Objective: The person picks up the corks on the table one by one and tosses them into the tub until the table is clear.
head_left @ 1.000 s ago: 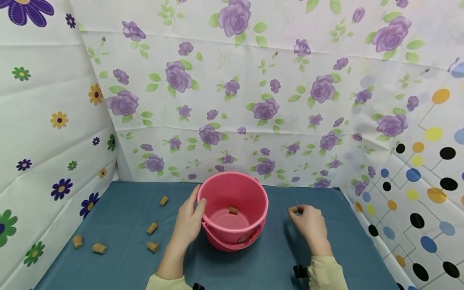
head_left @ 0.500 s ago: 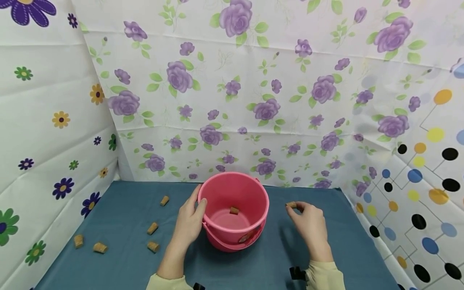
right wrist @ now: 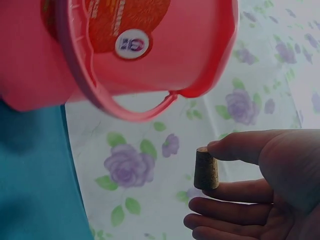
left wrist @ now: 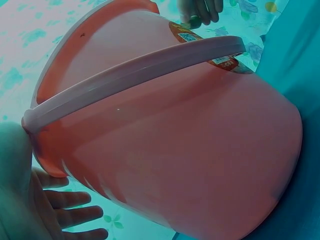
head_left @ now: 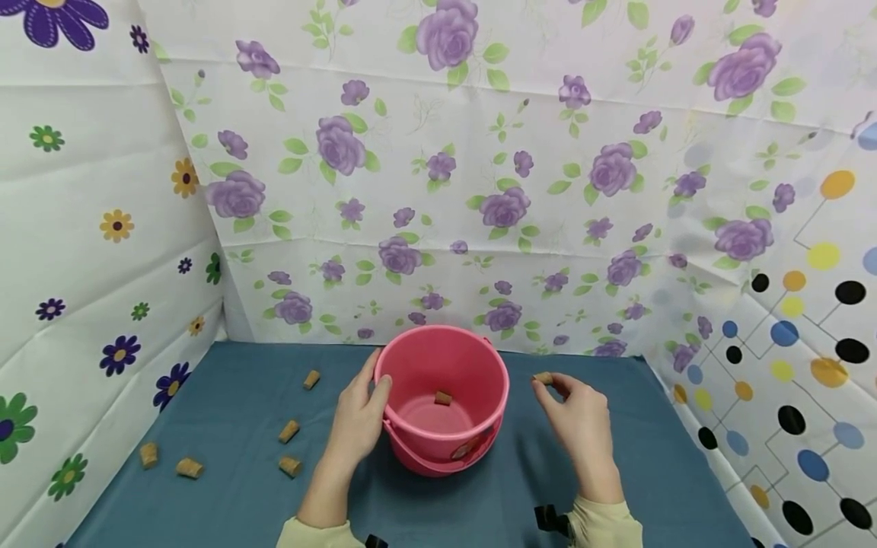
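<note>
A pink bucket (head_left: 438, 449) with its handle (left wrist: 135, 70) hanging down at the front stands mid-table, mouth tipped towards me. My left hand (head_left: 358, 415) holds its left rim, thumb over the edge and fingers along the outside. One cork (head_left: 443, 398) lies inside on the bottom. To the right of the bucket, my right hand (head_left: 581, 418) is raised off the cloth and pinches another cork (right wrist: 206, 170) between thumb and index finger. The right wrist view shows that cork's ends at the two fingertips, the remaining fingers extended below it.
Several loose corks lie left of the bucket, among them a far one (head_left: 311, 379), one near the left wrist (head_left: 290, 466) and one at the left edge (head_left: 148, 455). Blue cloth (head_left: 664, 457) covers the table. Floral sheets (head_left: 438, 205) hang behind and at both sides.
My right hand has moved slightly left and up towards the bucket, carrying the pinched cork. The left hand and the bucket hold their place.
</note>
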Tool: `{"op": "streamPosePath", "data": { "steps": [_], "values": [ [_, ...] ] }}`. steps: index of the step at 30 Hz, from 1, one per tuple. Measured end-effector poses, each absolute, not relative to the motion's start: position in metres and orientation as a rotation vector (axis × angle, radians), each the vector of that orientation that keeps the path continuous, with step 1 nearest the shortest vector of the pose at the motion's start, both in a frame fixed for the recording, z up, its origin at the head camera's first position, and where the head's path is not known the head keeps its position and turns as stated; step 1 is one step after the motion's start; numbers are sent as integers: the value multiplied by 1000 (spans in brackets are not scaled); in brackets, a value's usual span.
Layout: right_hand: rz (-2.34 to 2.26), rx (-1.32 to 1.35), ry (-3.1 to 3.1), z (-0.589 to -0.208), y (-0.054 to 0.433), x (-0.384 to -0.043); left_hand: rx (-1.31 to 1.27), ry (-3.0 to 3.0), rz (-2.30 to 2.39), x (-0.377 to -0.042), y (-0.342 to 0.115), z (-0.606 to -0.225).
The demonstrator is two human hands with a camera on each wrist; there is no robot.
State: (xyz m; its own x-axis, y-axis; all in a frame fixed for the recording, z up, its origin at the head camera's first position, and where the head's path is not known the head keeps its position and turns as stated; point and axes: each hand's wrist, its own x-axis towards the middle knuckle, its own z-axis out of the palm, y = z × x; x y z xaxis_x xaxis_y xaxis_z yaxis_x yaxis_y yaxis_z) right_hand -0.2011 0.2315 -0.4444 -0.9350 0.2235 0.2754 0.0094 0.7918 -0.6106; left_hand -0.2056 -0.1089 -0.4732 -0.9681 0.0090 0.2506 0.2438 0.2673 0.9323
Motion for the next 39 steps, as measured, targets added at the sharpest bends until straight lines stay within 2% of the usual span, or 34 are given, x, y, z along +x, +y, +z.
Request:
{"op": "streamPosePath", "data": {
  "steps": [22,39],
  "values": [
    [917,-87,-2509,-425,195,-195,-244,-2345,-1760,-206,-111,-474],
    [860,251,-2432,-412,157,-192,-247,-2332,-1751,-206,-110,-474]
  ]
}}
